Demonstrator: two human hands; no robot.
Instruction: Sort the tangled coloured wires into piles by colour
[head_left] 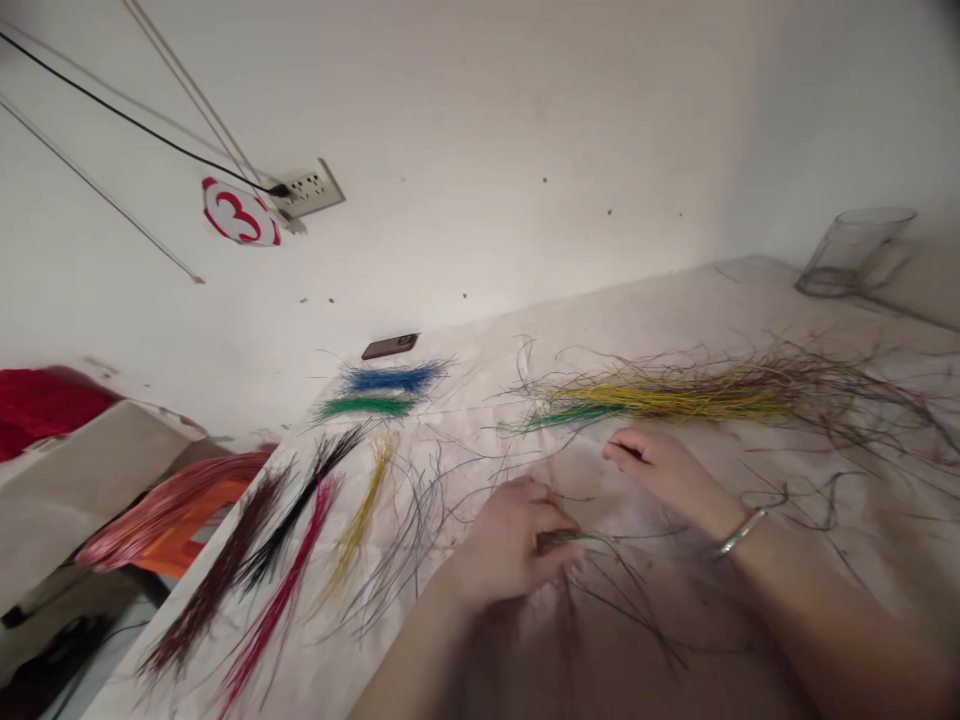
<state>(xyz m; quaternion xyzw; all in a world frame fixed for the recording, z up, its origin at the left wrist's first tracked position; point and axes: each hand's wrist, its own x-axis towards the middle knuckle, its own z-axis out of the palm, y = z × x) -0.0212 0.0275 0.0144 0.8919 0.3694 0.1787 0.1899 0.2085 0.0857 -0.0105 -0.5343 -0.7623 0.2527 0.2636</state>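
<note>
My left hand (510,540) is curled round a small bunch of thin wires (553,541); their loose ends trail out to the right across the table. My right hand (656,465), with a bangle (742,531) at its wrist, hovers just below a long heap of mixed wires (675,398), mostly yellow with some green and dark strands. Its fingers are closed in a pinch, and I cannot make out whether anything thin is between them. A loose fan of grey-blue wires (412,535) lies to the left of my left hand.
Sorted wire bundles lie on the left: blue (396,378), green (365,406), black (319,480), yellow (365,495), red (289,580), brown (221,575). A phone (390,346) lies at the wall, a clear jug-like vessel (855,250) stands back right. Pink wires (172,495) hang over an orange container (176,535).
</note>
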